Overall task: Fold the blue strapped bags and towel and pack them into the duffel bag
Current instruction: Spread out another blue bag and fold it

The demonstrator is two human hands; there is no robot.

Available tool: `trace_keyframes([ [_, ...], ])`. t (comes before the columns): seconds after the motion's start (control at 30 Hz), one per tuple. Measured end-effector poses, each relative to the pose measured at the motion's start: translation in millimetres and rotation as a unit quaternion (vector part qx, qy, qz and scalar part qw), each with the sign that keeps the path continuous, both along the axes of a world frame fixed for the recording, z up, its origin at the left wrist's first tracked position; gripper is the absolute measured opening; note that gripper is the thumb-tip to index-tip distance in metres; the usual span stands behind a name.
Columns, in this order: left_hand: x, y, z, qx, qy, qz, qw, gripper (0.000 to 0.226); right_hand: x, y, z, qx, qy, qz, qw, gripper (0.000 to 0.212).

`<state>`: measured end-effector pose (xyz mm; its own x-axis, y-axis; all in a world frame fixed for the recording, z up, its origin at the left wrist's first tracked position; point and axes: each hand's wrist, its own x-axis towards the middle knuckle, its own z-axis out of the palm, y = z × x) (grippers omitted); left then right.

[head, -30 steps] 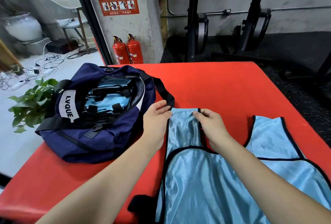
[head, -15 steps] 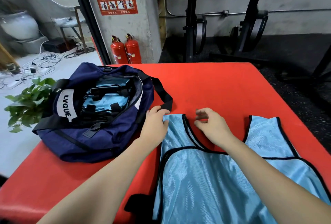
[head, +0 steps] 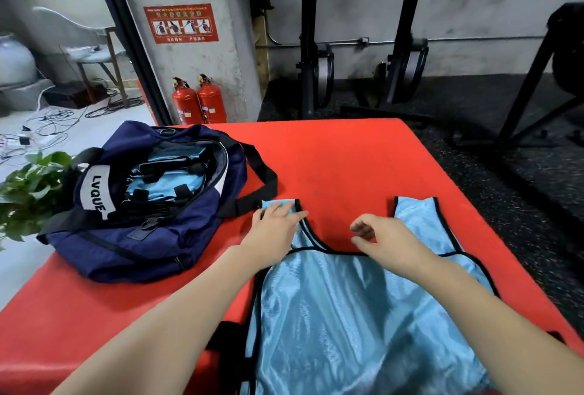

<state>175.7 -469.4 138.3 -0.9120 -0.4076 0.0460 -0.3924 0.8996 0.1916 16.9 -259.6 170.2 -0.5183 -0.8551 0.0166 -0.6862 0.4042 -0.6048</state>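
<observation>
Two hands: we see both of ours over the blue bib (head: 354, 325) on the red table (head: 347, 157).
Left hand (head: 275, 230): our fingers lie straight and flat on the bib's left strap (head: 278, 205), pressing it to the table; they grip nothing.
Right hand (head: 382, 239): our fingers are loosely curled with a small gap between thumb and fingertips; it holds nothing and sits over the neckline between the two straps. Whether it touches the cloth we cannot tell.
Bib: light blue, shiny, edged in black, spread flat at the near side of the table, its two straps pointing away from us. The right strap (head: 417, 221) lies flat just beyond our right hand.
Duffel (head: 151, 236): navy, on the table's left side, just beside the bib; its zip is open, and a white panel reads "LVQUE".
Inside duffel: folded light blue cloth with black straps (head: 164, 183) shows through the opening.
Duffel strap (head: 265, 173): black, looping out on the table toward the bib's left strap.
Plant (head: 28, 192): green leaves left of the duffel, beyond the table edge.
Extinguishers (head: 199, 104): two red ones stand on the floor by the pillar behind the table.
</observation>
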Motion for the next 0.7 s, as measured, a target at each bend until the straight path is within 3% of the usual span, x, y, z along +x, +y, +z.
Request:
trace_keyframes([
  [0.07, -4, -5, 5, 0.006, -0.014, -0.016, 1.0, 0.051, -2, 14, -2, 0.001, 0.005, -0.006, 1.0, 0.012],
  [0.23, -15, -14, 9, 0.013, 0.014, -0.015, 1.0, 0.02, -14, 43, -4, 0.013, 0.018, -0.012, 1.0, 0.01],
  [0.4, -20, -19, 5, -0.025, 0.018, -0.004, 1.0, 0.019, -30, 61, -1, 0.034, 0.029, -0.023, 0.999, 0.01],
  [0.6, -24, -10, -1, -0.068, 0.083, 0.054, 0.993, 0.032, -61, 81, -2, 0.143, 0.082, -0.015, 0.986, 0.042],
  [0.7, -12, -1, 4, 0.014, 0.13, 0.028, 0.991, 0.028, -72, 92, -5, 0.16, 0.071, -0.023, 0.984, 0.049],
])
